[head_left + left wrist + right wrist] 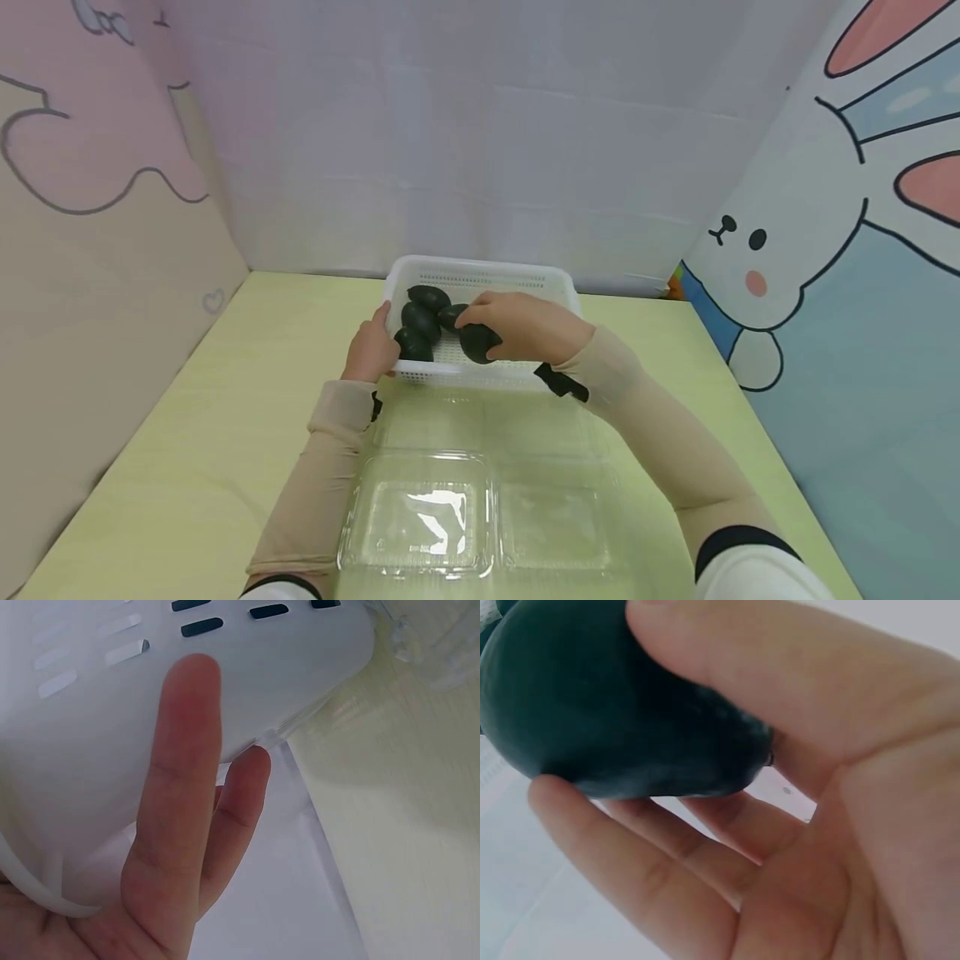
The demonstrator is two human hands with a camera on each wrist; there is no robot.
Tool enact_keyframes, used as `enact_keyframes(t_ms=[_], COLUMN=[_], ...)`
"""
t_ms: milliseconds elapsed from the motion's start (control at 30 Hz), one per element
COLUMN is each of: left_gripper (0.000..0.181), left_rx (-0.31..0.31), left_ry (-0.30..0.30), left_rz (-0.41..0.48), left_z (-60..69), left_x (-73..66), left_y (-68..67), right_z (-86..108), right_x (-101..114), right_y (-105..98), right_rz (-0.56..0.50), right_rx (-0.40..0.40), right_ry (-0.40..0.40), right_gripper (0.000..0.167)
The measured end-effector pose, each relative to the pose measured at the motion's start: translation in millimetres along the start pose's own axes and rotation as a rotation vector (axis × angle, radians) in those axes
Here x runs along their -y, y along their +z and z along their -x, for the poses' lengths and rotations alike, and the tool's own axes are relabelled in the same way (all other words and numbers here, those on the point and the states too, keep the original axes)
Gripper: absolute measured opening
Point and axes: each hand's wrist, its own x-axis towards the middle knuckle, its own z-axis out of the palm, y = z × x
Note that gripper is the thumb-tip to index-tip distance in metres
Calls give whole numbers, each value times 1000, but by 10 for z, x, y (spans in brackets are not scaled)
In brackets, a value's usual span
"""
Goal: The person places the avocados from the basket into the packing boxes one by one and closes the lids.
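Several dark green avocados lie in the left part of a white slotted plastic basket at the back of the table. My right hand holds one more avocado over the basket. Close up in the right wrist view, thumb and fingers curve around that avocado. At the basket's front left corner my left hand grips the wall and rim. The left wrist view shows its fingers along the basket's outer side; the thumb is out of sight there.
Clear plastic clamshell containers lie on the pale yellow-green table in front of the basket, between my forearms. A white sheet wall stands right behind the basket. Cartoon-printed panels flank both sides.
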Motion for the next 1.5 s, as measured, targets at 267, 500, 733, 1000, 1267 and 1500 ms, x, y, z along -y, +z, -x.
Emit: enact_keyframes(t_ms=[267, 500, 733, 1000, 1267, 1500], left_gripper=[77, 77, 77, 76, 76, 75], left_rx=[14, 17, 16, 17, 15, 17], left_ry=[-7, -2, -26, -20, -26, -23], left_rz=[23, 11, 11, 2, 9, 13], left_z=[2, 22, -7, -2, -21, -24], left_x=[-16, -19, -41, -14, 8, 11], left_y=[-29, -21, -3, -9, -3, -5], right_z=[226, 335, 442, 520, 569, 621], right_x=[28, 44, 11, -4, -12, 0], right_y=[-2, 1, -4, 17, 92, 127], right_rz=[-30, -25, -42, -64, -64, -63], right_rx=[-58, -68, -49, -49, -35, -13], right_ry=[-15, -14, 6, 7, 13, 33], right_gripper=[50, 50, 52, 51, 50, 50])
